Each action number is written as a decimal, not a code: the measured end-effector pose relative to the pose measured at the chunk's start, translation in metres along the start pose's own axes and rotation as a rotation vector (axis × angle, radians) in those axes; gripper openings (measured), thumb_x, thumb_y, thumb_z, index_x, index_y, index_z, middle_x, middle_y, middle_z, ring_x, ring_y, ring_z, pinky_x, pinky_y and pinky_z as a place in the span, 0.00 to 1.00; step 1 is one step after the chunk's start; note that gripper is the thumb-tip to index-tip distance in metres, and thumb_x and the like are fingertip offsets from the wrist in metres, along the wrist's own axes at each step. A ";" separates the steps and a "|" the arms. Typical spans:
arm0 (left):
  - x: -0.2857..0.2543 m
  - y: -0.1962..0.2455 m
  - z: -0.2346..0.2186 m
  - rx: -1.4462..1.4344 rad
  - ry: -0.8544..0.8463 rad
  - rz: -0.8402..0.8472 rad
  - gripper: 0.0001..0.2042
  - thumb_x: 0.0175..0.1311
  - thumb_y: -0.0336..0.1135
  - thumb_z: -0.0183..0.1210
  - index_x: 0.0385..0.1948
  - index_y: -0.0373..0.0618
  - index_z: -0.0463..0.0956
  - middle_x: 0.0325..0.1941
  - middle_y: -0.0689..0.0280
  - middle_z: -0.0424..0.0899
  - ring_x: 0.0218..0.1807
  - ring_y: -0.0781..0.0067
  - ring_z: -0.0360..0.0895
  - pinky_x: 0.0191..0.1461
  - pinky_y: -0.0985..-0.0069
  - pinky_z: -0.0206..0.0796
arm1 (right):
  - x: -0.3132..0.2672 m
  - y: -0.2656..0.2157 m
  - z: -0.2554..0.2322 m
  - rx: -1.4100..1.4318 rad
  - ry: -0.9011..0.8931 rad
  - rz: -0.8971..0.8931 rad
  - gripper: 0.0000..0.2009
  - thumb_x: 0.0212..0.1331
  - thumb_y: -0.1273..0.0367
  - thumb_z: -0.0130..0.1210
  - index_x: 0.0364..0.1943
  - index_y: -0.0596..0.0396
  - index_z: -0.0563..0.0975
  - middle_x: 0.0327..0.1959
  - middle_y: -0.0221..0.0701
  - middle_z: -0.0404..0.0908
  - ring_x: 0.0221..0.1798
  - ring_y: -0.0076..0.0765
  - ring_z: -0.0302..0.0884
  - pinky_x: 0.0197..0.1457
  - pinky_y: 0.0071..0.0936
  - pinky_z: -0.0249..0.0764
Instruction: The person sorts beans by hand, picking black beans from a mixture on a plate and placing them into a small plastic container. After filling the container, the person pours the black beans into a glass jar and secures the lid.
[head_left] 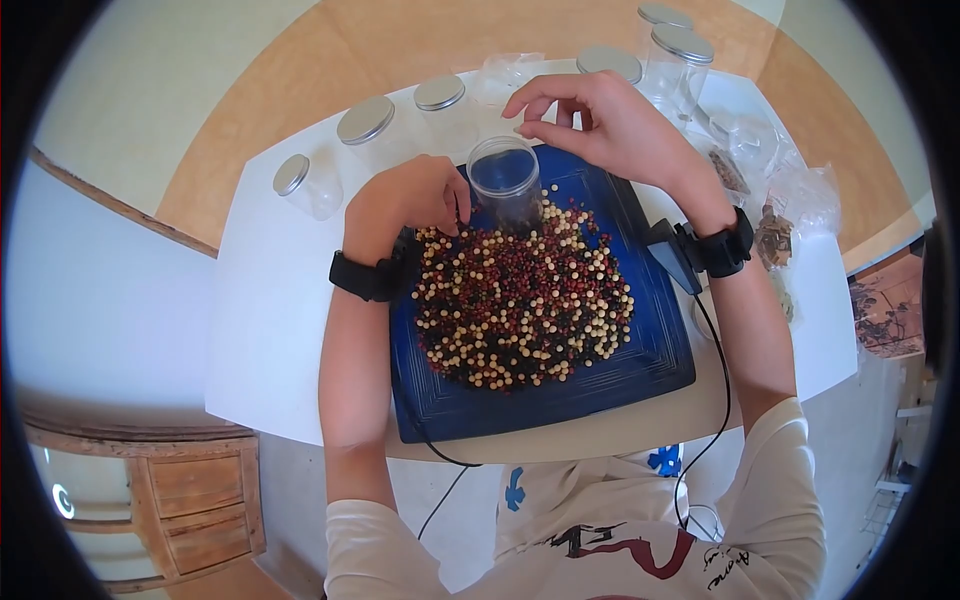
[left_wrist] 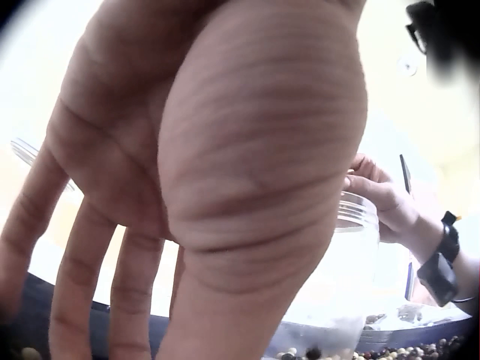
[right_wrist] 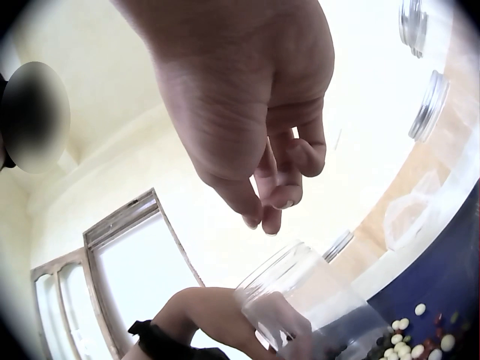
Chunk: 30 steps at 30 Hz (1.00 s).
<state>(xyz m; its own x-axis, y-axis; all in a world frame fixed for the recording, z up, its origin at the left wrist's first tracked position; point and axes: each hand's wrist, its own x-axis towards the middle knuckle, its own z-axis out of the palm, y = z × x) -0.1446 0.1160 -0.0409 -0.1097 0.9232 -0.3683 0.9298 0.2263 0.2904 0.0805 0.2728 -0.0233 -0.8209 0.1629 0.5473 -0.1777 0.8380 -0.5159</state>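
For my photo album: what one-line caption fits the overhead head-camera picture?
Left hand holds an open clear jar on a blue tray of mixed beans; right hand hovers over its mouth.

1. Head view: bright, even daylight; strong fisheye distortion with a black vignette ring at the edges, straight lines bowed.
2. White table (head_left: 270, 330) is nearly overexposed; soft shadows fall under the arms.
3. Left wrist view: backlit; the left hand (left_wrist: 202, 172) fills the frame, close and soft, background washed out.
4. Right wrist view: the window (right_wrist: 142, 277) is blown out; the right hand (right_wrist: 247, 112) is shaded, corners dark
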 end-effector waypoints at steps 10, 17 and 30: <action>0.002 -0.004 0.005 0.009 0.026 0.005 0.08 0.49 0.29 0.75 0.32 0.49 0.91 0.32 0.65 0.92 0.36 0.64 0.88 0.39 0.66 0.76 | -0.001 -0.002 -0.010 -0.048 0.010 0.161 0.10 0.68 0.66 0.65 0.49 0.52 0.86 0.31 0.36 0.89 0.29 0.35 0.83 0.35 0.33 0.77; -0.008 0.004 -0.004 0.010 0.072 -0.014 0.07 0.56 0.31 0.71 0.35 0.43 0.90 0.35 0.64 0.92 0.40 0.69 0.87 0.45 0.70 0.77 | -0.009 0.008 -0.019 -0.044 -0.442 0.351 0.09 0.68 0.69 0.64 0.48 0.52 0.87 0.30 0.29 0.89 0.33 0.26 0.85 0.38 0.26 0.78; -0.038 0.035 -0.033 -0.137 0.616 0.282 0.08 0.66 0.32 0.69 0.43 0.42 0.84 0.38 0.67 0.88 0.35 0.73 0.83 0.43 0.74 0.75 | -0.022 0.012 -0.007 -0.171 -0.778 0.382 0.10 0.49 0.70 0.73 0.37 0.52 0.91 0.34 0.32 0.93 0.38 0.34 0.91 0.40 0.32 0.81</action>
<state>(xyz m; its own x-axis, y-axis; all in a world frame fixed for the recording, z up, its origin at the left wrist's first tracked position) -0.1196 0.0989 0.0130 -0.0874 0.9515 0.2948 0.9039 -0.0486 0.4249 0.1002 0.2831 -0.0372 -0.9555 0.0990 -0.2780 0.2165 0.8755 -0.4321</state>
